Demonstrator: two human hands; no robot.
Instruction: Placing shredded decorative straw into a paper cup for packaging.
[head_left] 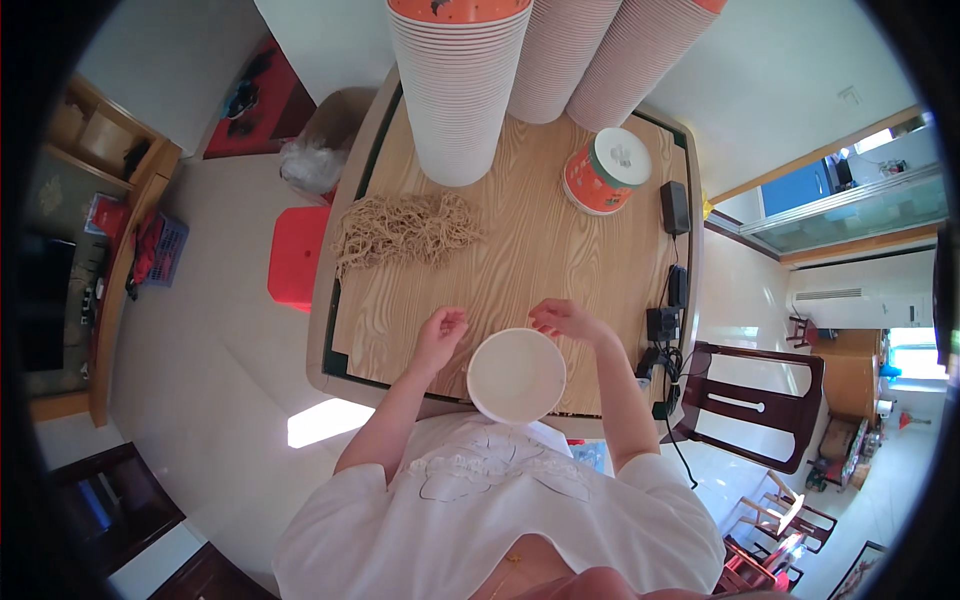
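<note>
An open white paper tub (517, 378) stands by the table's near edge, right in front of me, its pale inside facing up. My left hand (440, 338) hovers just left of the tub, fingers curled together; whatever they may pinch is too small to make out. At the tub's far right rim is my right hand (563, 319), its fingers bent and drawn together. I cannot tell whether it touches the rim. A heap of tan twine loops (408, 232) lies on the table beyond my left hand.
Tall stacks of nested paper tubs (455, 110) rise at the table's far side. Near them sits an orange tub with a white roll (622, 158) on top. Black power adapters and cables (662, 322) line the right edge. A red stool (297, 258) and a dark chair (750, 405) flank the table.
</note>
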